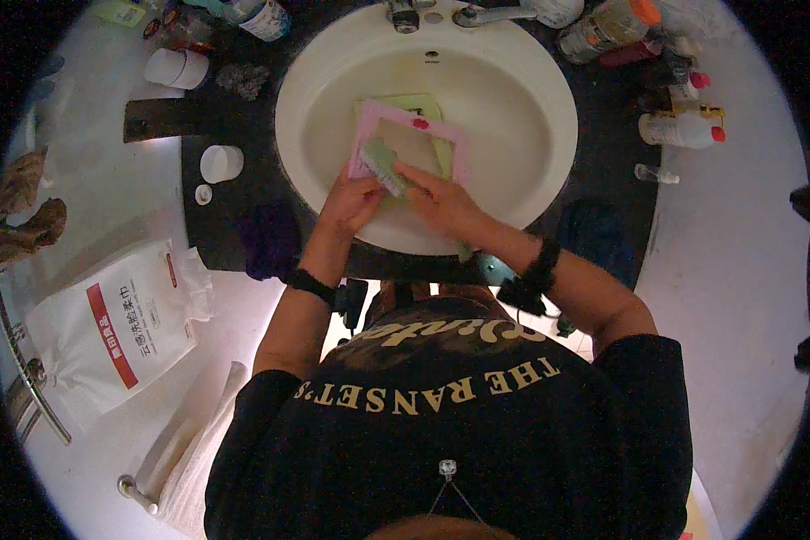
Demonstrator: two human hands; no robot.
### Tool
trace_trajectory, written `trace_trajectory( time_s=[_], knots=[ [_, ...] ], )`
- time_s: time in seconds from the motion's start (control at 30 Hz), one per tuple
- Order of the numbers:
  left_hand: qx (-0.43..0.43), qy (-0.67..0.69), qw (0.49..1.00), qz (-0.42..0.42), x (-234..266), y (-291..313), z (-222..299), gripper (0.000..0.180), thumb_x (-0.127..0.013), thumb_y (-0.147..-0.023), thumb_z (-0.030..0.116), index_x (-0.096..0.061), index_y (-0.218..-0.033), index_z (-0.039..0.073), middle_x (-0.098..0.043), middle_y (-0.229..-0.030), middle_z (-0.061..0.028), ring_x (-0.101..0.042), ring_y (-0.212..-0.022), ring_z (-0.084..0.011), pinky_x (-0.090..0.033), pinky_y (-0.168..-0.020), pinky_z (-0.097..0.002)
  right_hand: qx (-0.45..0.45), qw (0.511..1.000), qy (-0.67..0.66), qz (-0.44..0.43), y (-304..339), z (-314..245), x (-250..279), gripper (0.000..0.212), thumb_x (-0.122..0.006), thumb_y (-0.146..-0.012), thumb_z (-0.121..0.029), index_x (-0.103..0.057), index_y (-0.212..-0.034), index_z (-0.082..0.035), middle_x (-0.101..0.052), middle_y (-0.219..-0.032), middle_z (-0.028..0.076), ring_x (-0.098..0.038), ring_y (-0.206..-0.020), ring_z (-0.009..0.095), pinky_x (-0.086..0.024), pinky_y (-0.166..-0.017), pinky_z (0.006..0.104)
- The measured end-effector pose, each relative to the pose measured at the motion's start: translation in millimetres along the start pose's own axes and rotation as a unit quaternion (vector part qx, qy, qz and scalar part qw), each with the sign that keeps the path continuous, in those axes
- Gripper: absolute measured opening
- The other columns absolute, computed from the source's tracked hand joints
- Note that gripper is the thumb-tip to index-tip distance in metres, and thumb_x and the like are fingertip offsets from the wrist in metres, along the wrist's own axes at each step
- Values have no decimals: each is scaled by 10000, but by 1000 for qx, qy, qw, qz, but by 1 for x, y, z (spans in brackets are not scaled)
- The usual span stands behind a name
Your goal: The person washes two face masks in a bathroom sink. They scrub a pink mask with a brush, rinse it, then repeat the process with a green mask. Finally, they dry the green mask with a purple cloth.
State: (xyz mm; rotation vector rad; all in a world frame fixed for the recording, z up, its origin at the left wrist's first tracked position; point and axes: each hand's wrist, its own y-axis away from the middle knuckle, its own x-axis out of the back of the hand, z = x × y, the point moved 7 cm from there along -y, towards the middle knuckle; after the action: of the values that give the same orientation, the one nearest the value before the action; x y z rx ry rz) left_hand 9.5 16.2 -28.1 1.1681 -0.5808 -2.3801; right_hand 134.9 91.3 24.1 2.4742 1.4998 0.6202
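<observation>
Two hands of mine meet over the white basin (524, 135) in the upper middle of the view. My left hand (353, 205) has its grip closed on the lower left corner of a pink frame (393, 112), which sits tilted in the middle of the basin. My right hand (445, 202) is closed round a green brush (382, 157) with pale bristles, its head just right of my left fingers; blur hides how firm that grip is. A light green piece (420, 103) lies behind the frame, partly covered, and I cannot tell whether the two touch. With only one corner pinched, hard pressure from the brush could twist the frame, swinging its far edge against the basin wall. Bristles running so near my left fingers could catch them if a stroke drifts left. If anything is wet, which I cannot make out, either grip could slide. A wide elbow swing could hardly reach the white jar (221, 164) on the dark surface (256, 148), upper left.
</observation>
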Motion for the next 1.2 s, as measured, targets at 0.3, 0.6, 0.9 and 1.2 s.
trace_trajectory(
  time_s=[0.3, 0.6, 0.9, 1.2],
  knots=[
    [22, 47, 999, -12, 1, 3, -2, 572, -481, -792, -67, -414, -1353, 26, -524, -1282, -124, -517, -1185, -280, -433, -1014, -412, 60, 994, 90, -12, 3, -5, 5, 472, -490, -960, -212, -425, -1422, -139, -612, -1195, 218, -625, -1011, 391, -502, -872, 453],
    [32, 87, 996, -7, 10, -10, -4, 668, -463, -752, -83, -366, -1404, 28, -465, -1355, -132, -441, -1277, -284, -404, -1043, -456, 106, 978, 181, -5, 7, -11, 2, 448, -505, -932, -190, -468, -1371, -111, -625, -1120, 227, -634, -945, 398, -512, -823, 478],
    [-14, 67, 997, -40, -24, 13, 2, 658, -460, -809, -57, -311, -1443, 32, -380, -1452, -142, -328, -1379, -335, -342, -1091, -509, 7, 982, 152, 112, -51, 11, 46, 438, -510, -951, -208, -474, -1388, -203, -603, -1195, 227, -624, -1001, 386, -493, -883, 436],
    [158, 59, 985, -40, 8, 6, -3, 517, -524, -824, -7, -406, -1327, -41, -541, -1270, -188, -511, -1215, -328, -430, -1037, -469, 148, 984, 100, -3, -6, -13, 15, 457, -510, -949, -187, -466, -1404, -206, -635, -1141, 189, -642, -939, 364, -504, -866, 416]
  ],
)
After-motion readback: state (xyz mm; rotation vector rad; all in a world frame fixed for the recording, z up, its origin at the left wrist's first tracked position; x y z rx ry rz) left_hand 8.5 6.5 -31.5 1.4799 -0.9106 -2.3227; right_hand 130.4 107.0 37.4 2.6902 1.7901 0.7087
